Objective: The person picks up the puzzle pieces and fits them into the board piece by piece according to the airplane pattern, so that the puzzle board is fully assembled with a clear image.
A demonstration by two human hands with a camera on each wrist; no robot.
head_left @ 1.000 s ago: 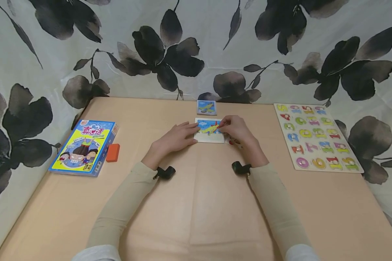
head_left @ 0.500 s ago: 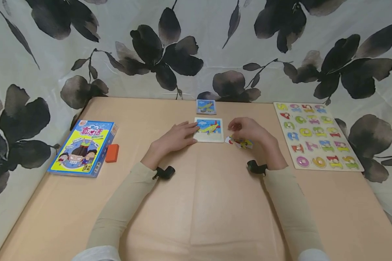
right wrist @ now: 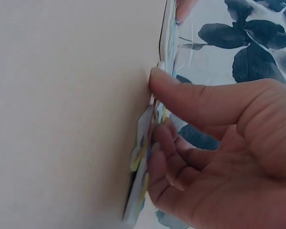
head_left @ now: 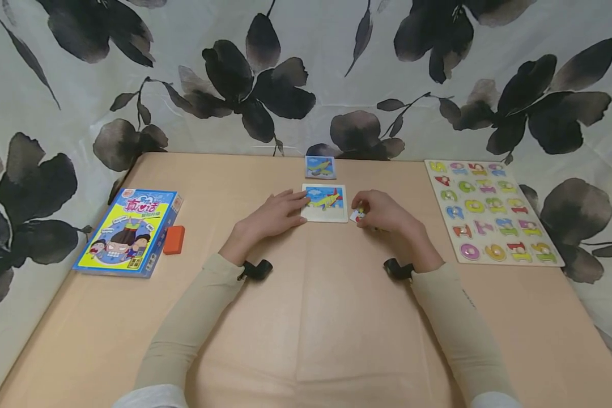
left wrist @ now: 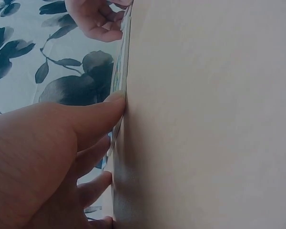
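Note:
A white-bordered puzzle board (head_left: 325, 215) with a yellow airplane on blue lies at the far middle of the table. My left hand (head_left: 272, 215) rests its straight fingers on the board's left edge; in the left wrist view the thumb (left wrist: 109, 109) touches that edge. Right of the board, my right hand (head_left: 385, 212) bends over loose puzzle pieces, one white and red piece (head_left: 357, 215) showing beside the fingertips. In the right wrist view the thumb and curled fingers (right wrist: 162, 138) pinch at a thin piece (right wrist: 158, 110), with another piece (right wrist: 138, 191) below; the hand hides the others from above.
A small airplane picture card (head_left: 320, 168) lies behind the board. On the left stand a blue and yellow box (head_left: 127, 232) and an orange block (head_left: 174, 240). A white sheet (head_left: 494, 212) of colourful shapes lies on the right. A floral cloth (head_left: 199, 136) hangs behind the table.
My right hand has moved from the board's right edge rightward, then down over the loose pieces. A red part shows at the picture's right where the fingers were. The left hand stays put.

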